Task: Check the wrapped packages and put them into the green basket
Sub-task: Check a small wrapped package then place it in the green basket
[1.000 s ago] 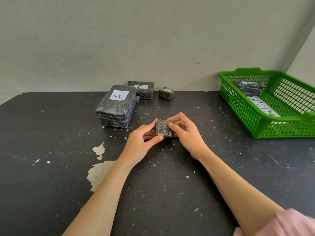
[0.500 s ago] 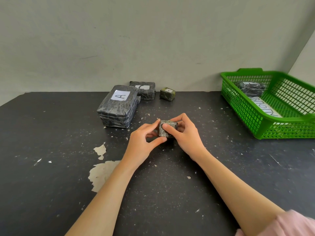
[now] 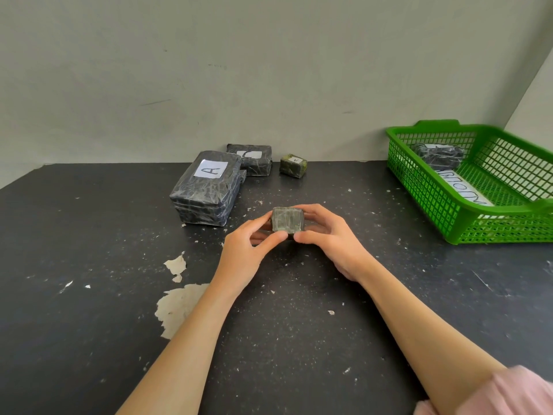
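Note:
A small dark wrapped cube package (image 3: 288,219) is held just above the black table between both hands. My left hand (image 3: 250,250) pinches its left side and lower edge with thumb and fingers. My right hand (image 3: 330,235) grips its right side, thumb under the front. A large wrapped package marked "A" (image 3: 206,187) lies behind to the left, with a flatter labelled package (image 3: 251,158) and a small greenish cube (image 3: 293,166) by the wall. The green basket (image 3: 428,187) stands at the right and holds one wrapped package (image 3: 438,155) and a paper label.
The black table (image 3: 89,295) has chipped pale patches (image 3: 179,304) at front left. A grey wall runs along the back edge, and a second wall closes in behind the basket at the right.
Both hands have turned the small cube between the fingers, so a different face now points at me. It stays in the same spot above the table.

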A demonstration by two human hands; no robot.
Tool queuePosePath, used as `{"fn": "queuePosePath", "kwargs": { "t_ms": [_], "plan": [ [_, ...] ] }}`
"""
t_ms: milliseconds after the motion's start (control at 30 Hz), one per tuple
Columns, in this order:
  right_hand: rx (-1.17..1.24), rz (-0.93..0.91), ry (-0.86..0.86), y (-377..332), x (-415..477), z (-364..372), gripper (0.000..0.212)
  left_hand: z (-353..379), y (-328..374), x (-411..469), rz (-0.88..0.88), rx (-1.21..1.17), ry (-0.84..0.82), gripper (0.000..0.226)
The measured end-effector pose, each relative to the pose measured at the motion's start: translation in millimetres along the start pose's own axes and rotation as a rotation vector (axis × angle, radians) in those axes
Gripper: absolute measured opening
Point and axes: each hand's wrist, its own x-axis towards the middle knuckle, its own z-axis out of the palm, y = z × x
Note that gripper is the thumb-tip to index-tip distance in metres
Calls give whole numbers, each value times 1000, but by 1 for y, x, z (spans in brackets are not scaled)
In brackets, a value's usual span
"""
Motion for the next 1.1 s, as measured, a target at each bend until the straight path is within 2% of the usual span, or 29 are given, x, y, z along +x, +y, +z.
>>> {"fn": "queuePosePath", "kwargs": {
  "t_ms": [133,233,300,433,567,1100],
  "plan": [
    [5,7,-25,-1,-1,7,49,0,5,0,-74,-73,31,29],
    [102,27,45,-1,-1,10,38,-1,7,-2,-52,-224,-14,47],
    [137,45,80,-2,-1,8,33,-1,6,-3,-5,-208,-45,52],
    [25,14,119,-2,-2,11,27,0,5,-2,30,-181,5,45],
    [-54,14,202,0,0,19,38,1,5,-3,78,-101,10,45],
    [-17,-77,211,-4,-3,17,31,0,6,-3,66,-121,32,45]
  ]
}}
